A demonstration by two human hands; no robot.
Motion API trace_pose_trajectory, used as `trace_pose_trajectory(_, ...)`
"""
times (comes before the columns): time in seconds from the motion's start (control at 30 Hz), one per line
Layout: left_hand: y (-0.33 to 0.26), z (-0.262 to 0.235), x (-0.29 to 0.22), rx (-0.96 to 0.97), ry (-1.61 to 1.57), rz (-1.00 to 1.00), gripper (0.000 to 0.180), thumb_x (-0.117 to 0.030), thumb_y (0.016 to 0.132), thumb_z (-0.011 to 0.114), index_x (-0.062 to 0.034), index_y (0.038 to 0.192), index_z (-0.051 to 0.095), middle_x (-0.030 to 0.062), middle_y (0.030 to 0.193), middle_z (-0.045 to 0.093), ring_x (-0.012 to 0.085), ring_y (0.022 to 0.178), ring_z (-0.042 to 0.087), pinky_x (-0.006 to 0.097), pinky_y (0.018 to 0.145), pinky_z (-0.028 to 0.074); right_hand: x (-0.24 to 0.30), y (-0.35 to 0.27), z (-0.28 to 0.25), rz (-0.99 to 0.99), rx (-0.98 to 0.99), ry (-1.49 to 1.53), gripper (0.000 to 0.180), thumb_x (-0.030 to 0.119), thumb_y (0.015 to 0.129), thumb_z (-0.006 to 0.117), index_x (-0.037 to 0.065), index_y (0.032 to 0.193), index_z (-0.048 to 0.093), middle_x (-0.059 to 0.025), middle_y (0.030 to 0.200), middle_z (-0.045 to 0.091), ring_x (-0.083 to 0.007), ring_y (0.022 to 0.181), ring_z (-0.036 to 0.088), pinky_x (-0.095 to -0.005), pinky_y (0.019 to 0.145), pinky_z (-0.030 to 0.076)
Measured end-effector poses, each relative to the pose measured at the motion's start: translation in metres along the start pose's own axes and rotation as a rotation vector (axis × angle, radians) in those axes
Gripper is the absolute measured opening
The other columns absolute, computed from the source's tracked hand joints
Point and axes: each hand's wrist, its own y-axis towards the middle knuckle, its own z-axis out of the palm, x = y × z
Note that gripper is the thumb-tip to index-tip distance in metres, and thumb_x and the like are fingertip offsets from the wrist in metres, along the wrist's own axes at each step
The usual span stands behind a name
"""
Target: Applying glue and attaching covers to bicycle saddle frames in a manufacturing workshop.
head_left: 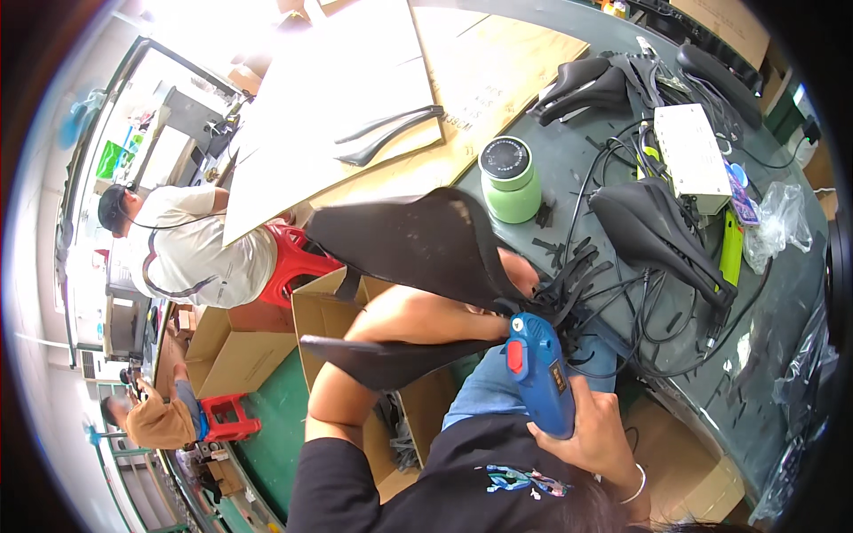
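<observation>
A large black bike saddle piece [418, 240] spreads its two wings over my left forearm, its narrow end pointing right. My left hand [520, 269], mostly hidden behind that piece, grips it near the narrow end. My right hand [591, 426] is wrapped round a blue handheld power tool [540, 377] with a red button. The tool's head is up against the saddle piece's narrow end, and its working tip cannot be made out. Loose black strips [577, 284] bunch at the table's edge beside my left hand.
On the grey table [569, 160] stand a green bottle [511, 182] and a white box [691, 155] with cables. Black saddles [657, 226] lie at the right. Cardboard sheets [338, 80] cover the far left. An open carton [418, 417] sits below my arm. Two people work at the left.
</observation>
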Motion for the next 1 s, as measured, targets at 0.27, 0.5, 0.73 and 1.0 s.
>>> trace_pose_trajectory(0.27, -0.015, 0.01, -0.007, -0.675, -0.641, 0.329, 0.038, -0.013, 0.076, 0.061, -0.0029, 0.111, 0.052, 0.0106, 0.099, 0.059, 0.0174, 0.093, 0.056, 0.03, 0.085, 0.044, -0.005, 0.0, -0.006, 0.03, -0.009, -0.023, 0.046, 0.021, 0.061, 0.076, 0.0, 0.089, 0.046, -0.0121, 0.056, 0.056, -0.0288, 0.05, 0.059, -0.0336, 0.052, 0.047)
trace_pose_trajectory(0.5, -0.011, 0.032, -0.004, -0.788, -0.613, 0.364, 0.036, -0.012, 0.074, 0.058, -0.0018, 0.108, 0.049, 0.0157, 0.097, 0.057, 0.0239, 0.092, 0.057, 0.034, 0.086, 0.044, 0.001, 0.002, -0.011, 0.031, 0.009, 0.038, 0.046, 0.021, 0.061, 0.076, -0.002, 0.088, 0.046, -0.0145, 0.057, 0.058, -0.0305, 0.052, 0.06, -0.0349, 0.05, 0.047)
trace_pose_trajectory(0.73, -0.007, 0.044, 0.004, -0.745, -0.543, 0.475, 0.035, -0.011, 0.073, 0.057, -0.0029, 0.105, 0.05, 0.0141, 0.1, 0.053, 0.0235, 0.097, 0.052, 0.035, 0.088, 0.041, 0.001, 0.003, -0.011, 0.012, 0.01, 0.163, 0.046, 0.023, 0.064, 0.076, -0.002, 0.086, 0.045, -0.0151, 0.06, 0.059, -0.0308, 0.054, 0.062, -0.0347, 0.052, 0.049)
trace_pose_trajectory(1.0, -0.005, 0.056, 0.016, -0.726, -0.522, 0.585, 0.031, -0.004, 0.077, 0.055, -0.0023, 0.108, 0.049, 0.0121, 0.104, 0.055, 0.0192, 0.099, 0.052, 0.031, 0.09, 0.04, 0.005, 0.003, -0.011, 0.025, 0.007, 0.228, 0.045, 0.022, 0.064, 0.076, -0.002, 0.087, 0.045, -0.0154, 0.061, 0.06, -0.0298, 0.055, 0.063, -0.0344, 0.053, 0.05)
